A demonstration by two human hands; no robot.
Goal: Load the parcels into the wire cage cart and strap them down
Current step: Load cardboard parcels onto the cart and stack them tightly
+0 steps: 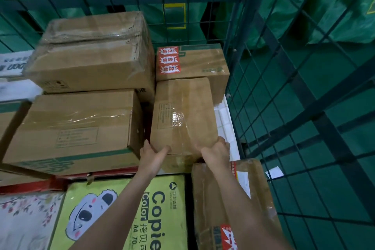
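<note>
Left hand (154,154): grips the brown parcel (182,113) at its near-left corner.
Right hand (216,153): fingers curled over its near-right edge.
Parcel position: ahead of both hands, inside the cart.
Left of left hand: taped carton (75,128), just beside the parcel.
Beyond parcel: fragile-stickered box (200,63).
Right of right hand: cage mesh (284,107).
Under forearms: copier-paper box (125,209).

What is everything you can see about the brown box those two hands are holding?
The brown box is plain cardboard, long and narrow, sealed with shiny clear tape along its top, with a faint printed panel there. It lies roughly flat in the wire cage, a bigger carton on its left, white foam on its right, its far end reaching the box with red stickers. The left hand holds its near left corner; the right hand holds its near right corner.
</note>
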